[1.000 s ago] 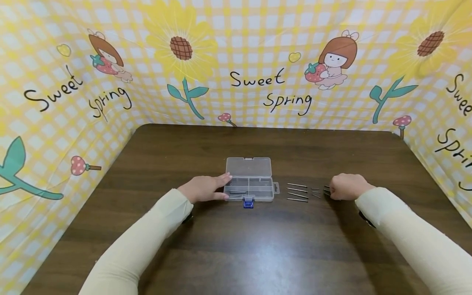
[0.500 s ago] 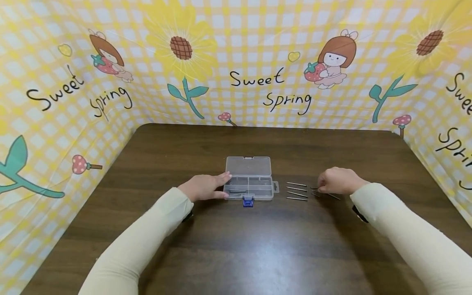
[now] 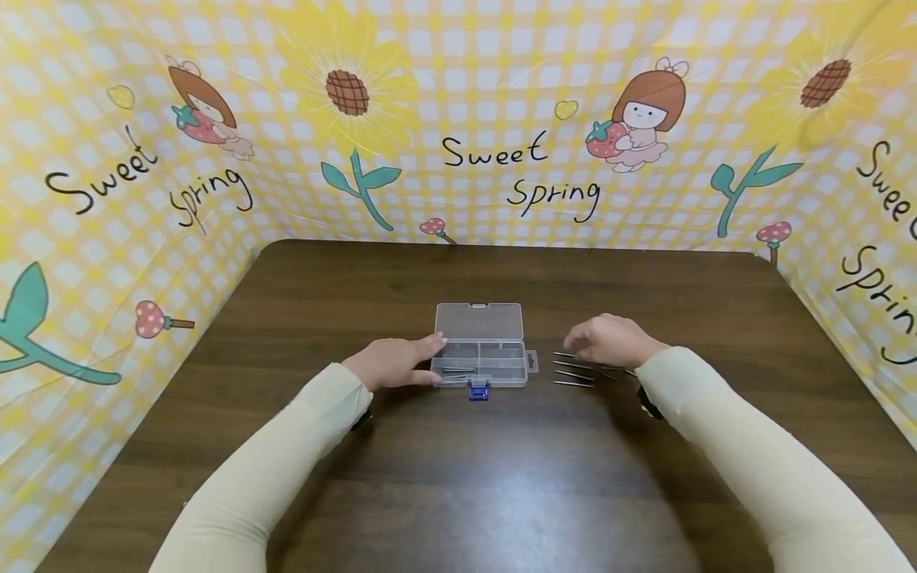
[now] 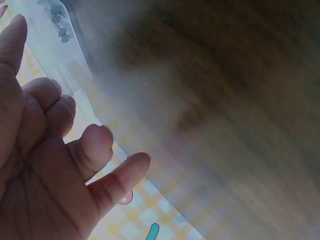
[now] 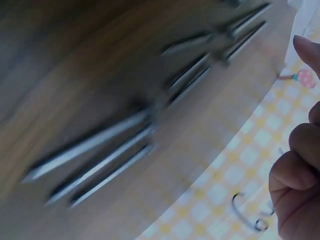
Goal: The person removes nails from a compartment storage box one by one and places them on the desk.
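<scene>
My right hand (image 3: 614, 340) hangs at the nails (image 3: 573, 375) right of the plastic box (image 3: 507, 352), fingers loosely bent, nothing visibly held. My left hand's spread fingers touch the box's left end. The nails lie close together, so a clumsy pinch could roll neighbours; light left-hand contact might let the box slide.

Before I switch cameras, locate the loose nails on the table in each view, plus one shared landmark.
Head: the loose nails lie right of the clear box, partly hidden by the right hand.
Left wrist: not in it.
Right wrist: they run from lower left to upper right.
Shared landmark: the checked cloth.
</scene>
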The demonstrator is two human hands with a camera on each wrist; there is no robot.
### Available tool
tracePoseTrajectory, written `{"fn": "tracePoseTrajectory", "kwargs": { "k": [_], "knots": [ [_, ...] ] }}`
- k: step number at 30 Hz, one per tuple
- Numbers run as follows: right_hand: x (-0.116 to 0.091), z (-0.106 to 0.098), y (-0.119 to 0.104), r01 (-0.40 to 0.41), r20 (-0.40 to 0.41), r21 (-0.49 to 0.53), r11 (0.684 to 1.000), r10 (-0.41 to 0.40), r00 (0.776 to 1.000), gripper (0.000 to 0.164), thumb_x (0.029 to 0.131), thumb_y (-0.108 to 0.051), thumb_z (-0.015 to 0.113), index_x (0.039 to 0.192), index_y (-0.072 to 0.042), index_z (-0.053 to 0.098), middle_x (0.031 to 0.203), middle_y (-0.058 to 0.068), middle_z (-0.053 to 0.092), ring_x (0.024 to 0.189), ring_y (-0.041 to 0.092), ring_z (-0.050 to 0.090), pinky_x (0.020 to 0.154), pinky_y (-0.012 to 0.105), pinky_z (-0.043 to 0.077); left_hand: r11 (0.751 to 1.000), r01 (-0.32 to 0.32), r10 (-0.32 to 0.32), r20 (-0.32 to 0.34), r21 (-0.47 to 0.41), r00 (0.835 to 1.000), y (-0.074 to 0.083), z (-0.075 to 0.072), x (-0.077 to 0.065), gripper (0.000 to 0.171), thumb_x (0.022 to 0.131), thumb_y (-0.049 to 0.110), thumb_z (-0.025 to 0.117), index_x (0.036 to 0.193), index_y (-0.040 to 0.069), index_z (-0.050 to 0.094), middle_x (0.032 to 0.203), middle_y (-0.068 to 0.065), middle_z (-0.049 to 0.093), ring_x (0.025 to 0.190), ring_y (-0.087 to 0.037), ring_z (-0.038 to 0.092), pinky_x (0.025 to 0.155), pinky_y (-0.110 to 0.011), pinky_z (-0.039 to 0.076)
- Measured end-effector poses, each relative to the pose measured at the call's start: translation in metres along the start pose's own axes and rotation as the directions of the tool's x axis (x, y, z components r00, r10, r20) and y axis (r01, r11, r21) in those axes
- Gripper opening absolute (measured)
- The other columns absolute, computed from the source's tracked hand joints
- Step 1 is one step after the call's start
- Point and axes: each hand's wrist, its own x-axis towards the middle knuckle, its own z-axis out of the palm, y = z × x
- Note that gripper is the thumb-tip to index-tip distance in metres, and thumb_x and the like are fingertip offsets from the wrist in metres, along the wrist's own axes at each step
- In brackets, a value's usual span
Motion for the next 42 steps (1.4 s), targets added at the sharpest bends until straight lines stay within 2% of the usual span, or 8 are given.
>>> {"fn": "tracePoseTrajectory", "kwargs": {
  "k": [4, 11, 16, 20, 25, 29, 36, 42],
  "knots": [
    [0.02, 0.002, -0.017, 0.059, -0.001, -0.004, 0.998, -0.059, 0.998, 0.019, 0.086, -0.008, 0.068, 0.103, -0.013, 0.074, 0.105, 0.002, 0.071, 0.1, 0.026, 0.065, 0.081, 0.045, 0.051, 1.0, -0.009, 0.009, -0.009, -0.001, 1.0, -0.002, 0.001, 0.001, 0.072, 0.096, 0.043, 0.054, 0.151, 0.006, 0.027, 0.157, -0.008, 0.021, 0.133, -0.03, 0.039, 0.104, -0.044, 0.035],
    [0.061, 0.0, -0.06, 0.157, 0.018, -0.039, 0.987, -0.156, 0.988, 0.02, 0.087, -0.007, 0.068, 0.104, -0.015, 0.076, 0.109, 0.002, 0.071, 0.1, 0.021, 0.066, 0.082, 0.038, 0.052, 1.0, -0.014, 0.015, -0.024, 0.011, 1.0, -0.002, 0.0, 0.004, 0.073, 0.094, 0.045, 0.055, 0.15, 0.006, 0.029, 0.156, -0.008, 0.023, 0.132, -0.031, 0.04, 0.104, -0.044, 0.036],
    [0.086, 0.002, -0.086, 0.263, 0.051, -0.09, 0.961, -0.26, 0.964, 0.018, 0.088, -0.008, 0.068, 0.102, -0.016, 0.077, 0.108, -0.001, 0.071, 0.102, 0.019, 0.065, 0.086, 0.035, 0.051, 1.0, -0.016, 0.016, -0.027, 0.019, 1.0, 0.0, -0.002, 0.006, 0.074, 0.094, 0.046, 0.054, 0.151, 0.006, 0.028, 0.155, -0.009, 0.024, 0.129, -0.03, 0.045, 0.102, -0.043, 0.038],
    [0.102, 0.005, -0.101, 0.336, 0.096, -0.122, 0.934, -0.326, 0.941, 0.019, 0.088, -0.007, 0.068, 0.1, -0.017, 0.078, 0.104, -0.003, 0.072, 0.099, 0.016, 0.066, 0.083, 0.031, 0.052, 1.0, -0.017, 0.018, -0.034, 0.018, 0.999, 0.0, -0.002, 0.007, 0.073, 0.095, 0.045, 0.054, 0.151, 0.007, 0.028, 0.155, -0.009, 0.024, 0.124, -0.031, 0.05, 0.099, -0.044, 0.042],
    [0.114, 0.012, -0.115, 0.318, 0.184, -0.154, 0.935, -0.289, 0.94, 0.02, 0.088, -0.009, 0.068, 0.1, -0.022, 0.078, 0.106, -0.006, 0.071, 0.101, 0.015, 0.065, 0.084, 0.033, 0.051, 1.0, -0.018, 0.018, -0.039, 0.015, 0.999, -0.001, -0.001, 0.006, 0.073, 0.095, 0.045, 0.054, 0.151, 0.006, 0.027, 0.155, -0.009, 0.024, 0.123, -0.031, 0.051, 0.097, -0.044, 0.043],
    [0.118, 0.017, -0.123, 0.289, 0.222, -0.163, 0.944, -0.25, 0.942, 0.018, 0.087, -0.011, 0.069, 0.098, -0.022, 0.079, 0.105, -0.005, 0.072, 0.101, 0.016, 0.065, 0.085, 0.036, 0.051, 1.0, -0.022, 0.023, -0.048, 0.02, 0.999, -0.002, -0.001, 0.004, 0.073, 0.095, 0.044, 0.054, 0.15, 0.005, 0.028, 0.155, -0.009, 0.025, 0.121, -0.031, 0.053, 0.096, -0.043, 0.043],
    [0.121, 0.024, -0.129, 0.234, 0.235, -0.195, 0.952, -0.186, 0.954, 0.016, 0.083, -0.014, 0.073, 0.093, -0.025, 0.079, 0.098, -0.008, 0.073, 0.095, 0.015, 0.066, 0.081, 0.039, 0.052, 0.999, -0.032, 0.033, -0.055, 0.021, 0.998, -0.003, -0.004, 0.0, 0.072, 0.095, 0.044, 0.053, 0.15, 0.004, 0.028, 0.155, -0.011, 0.025, 0.125, -0.032, 0.049, 0.098, -0.044, 0.042],
    [0.123, 0.034, -0.135, 0.244, 0.203, -0.203, 0.948, -0.203, 0.958, 0.013, 0.083, -0.013, 0.072, 0.084, -0.023, 0.079, 0.09, -0.007, 0.073, 0.084, 0.013, 0.066, 0.073, 0.038, 0.054, 1.0, -0.01, 0.009, -0.04, -0.016, 0.999, -0.004, 0.004, -0.002, 0.073, 0.095, 0.044, 0.054, 0.151, 0.007, 0.025, 0.156, -0.008, 0.022, 0.106, -0.029, 0.061, 0.089, -0.04, 0.047]
  ]
}}
